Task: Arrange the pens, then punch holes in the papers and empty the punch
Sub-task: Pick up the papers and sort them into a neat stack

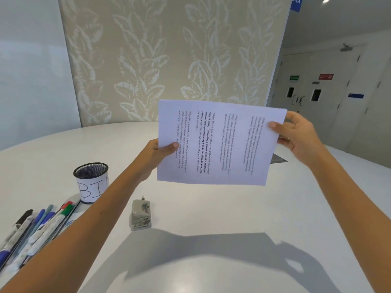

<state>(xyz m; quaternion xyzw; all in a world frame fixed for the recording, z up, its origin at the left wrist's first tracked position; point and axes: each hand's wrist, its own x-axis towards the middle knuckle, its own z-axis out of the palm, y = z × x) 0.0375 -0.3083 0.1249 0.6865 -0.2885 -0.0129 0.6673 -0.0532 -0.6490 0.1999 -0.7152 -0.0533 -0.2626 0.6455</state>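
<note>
The papers [220, 142], printed sheets turned so their text runs sideways, are held in the air above the white table [275, 208], clear of its surface. I see my left hand [157, 154] clamped on their lower left edge, thumb laid over the front of the sheet and the fingers hidden behind it. My right hand [300, 134] grips the upper right corner, thumb pressed on the printed face, the remaining fingers curled at the back edge. Whether one sheet or several are held, I cannot tell.

Below the papers, on the table, stands the hole punch [141, 214], grey and metallic, untouched and well apart from both hands. To its left stands a black mesh cup [92, 182] wrapped in a white label hand-lettered "BI", the rest hidden by my left forearm. Near the left edge lie the pens [36, 227], set side by side in a tray, with blue, black, red and green caps visible. The papers cast a broad shadow on the table nearest me. A leaf-patterned panel [169, 56] rises behind the table.
</note>
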